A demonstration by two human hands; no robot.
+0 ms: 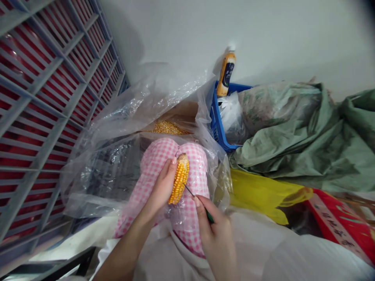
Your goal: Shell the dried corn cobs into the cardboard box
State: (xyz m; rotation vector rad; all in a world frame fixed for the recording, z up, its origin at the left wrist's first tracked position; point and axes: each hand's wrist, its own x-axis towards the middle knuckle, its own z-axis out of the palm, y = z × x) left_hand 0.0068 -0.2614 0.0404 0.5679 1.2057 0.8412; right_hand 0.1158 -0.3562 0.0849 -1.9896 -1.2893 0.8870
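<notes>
My left hand [163,187] is closed around a yellow corn cob [179,180], holding it upright over my knees in pink checked cloth [155,156]. My right hand [215,232] pinches a thin green-handled metal pick [199,203], and its tip touches the lower right side of the cob. Beyond the knees a heap of loose corn kernels [169,127] lies in a cardboard box lined with clear plastic sheet [117,156].
A grey rack with red items [43,97] fills the left. A blue crate [218,117] with an orange bottle [226,74] stands against the white wall. Green sacks [307,132], a yellow bag [263,195] and a red printed bag [340,222] lie to the right.
</notes>
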